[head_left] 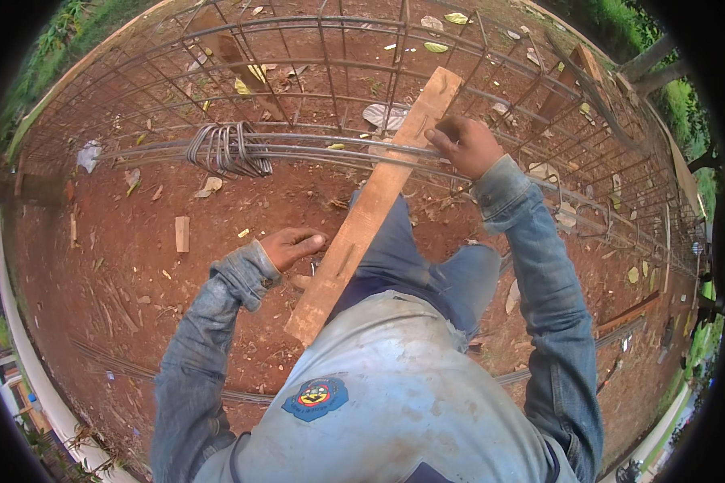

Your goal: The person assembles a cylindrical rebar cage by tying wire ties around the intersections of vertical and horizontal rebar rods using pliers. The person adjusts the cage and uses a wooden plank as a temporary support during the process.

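A wooden plank (379,189) slants from my lap up to the rebar cage. Long steel rods (322,150) lie across its upper part. My right hand (466,145) is closed at the plank's right edge, thumb and forefinger on a steel rod there. Left of the plank, my left hand (294,248) is curled with its thumb along the fingers. Something small and greyish shows under it, too hidden to name. A bundle of bent steel stirrups (229,150) hangs around the rods to the left.
A rebar cage (322,64) stretches across the far side and curves down the right. Wooden posts (238,64) stand among its bars. On the red soil lie a small wood block (182,234), leaves and thin rods (246,397).
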`<state>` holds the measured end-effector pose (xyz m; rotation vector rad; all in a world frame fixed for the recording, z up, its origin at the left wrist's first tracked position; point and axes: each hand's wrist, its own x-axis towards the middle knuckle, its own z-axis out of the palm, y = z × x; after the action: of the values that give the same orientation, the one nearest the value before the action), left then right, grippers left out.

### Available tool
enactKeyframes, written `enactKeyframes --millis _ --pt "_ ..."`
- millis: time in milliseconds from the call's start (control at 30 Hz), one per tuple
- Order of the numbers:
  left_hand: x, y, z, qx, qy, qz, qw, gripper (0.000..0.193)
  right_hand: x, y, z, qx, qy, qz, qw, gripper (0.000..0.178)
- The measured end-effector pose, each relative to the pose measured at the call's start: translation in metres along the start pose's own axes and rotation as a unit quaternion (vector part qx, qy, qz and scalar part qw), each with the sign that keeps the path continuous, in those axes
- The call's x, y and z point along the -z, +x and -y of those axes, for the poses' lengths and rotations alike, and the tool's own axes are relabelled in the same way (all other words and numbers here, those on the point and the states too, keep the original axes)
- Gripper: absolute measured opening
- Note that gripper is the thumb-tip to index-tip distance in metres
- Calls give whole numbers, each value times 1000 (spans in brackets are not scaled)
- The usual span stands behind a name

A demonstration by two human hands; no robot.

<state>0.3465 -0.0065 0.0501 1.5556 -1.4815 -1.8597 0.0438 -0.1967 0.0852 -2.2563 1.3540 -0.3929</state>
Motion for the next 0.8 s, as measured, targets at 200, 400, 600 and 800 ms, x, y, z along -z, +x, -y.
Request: enactKeyframes --millis 200,400,600,800 --pt "7 20 -55 -155 202 -273 928 48 27 -43 7 -12 142 -228 963 40" --pt "-50 106 -132 -56 410 -315 854 114 -16 -130 -78 -173 205 -341 901 49" --pt "-97 173 -160 124 386 -303 862 131 -84 -199 -52 -180 59 -403 895 68" --pt "-84 180 -154 171 419 -320 832 136 -177 -283 -86 -315 103 -229 915 75"
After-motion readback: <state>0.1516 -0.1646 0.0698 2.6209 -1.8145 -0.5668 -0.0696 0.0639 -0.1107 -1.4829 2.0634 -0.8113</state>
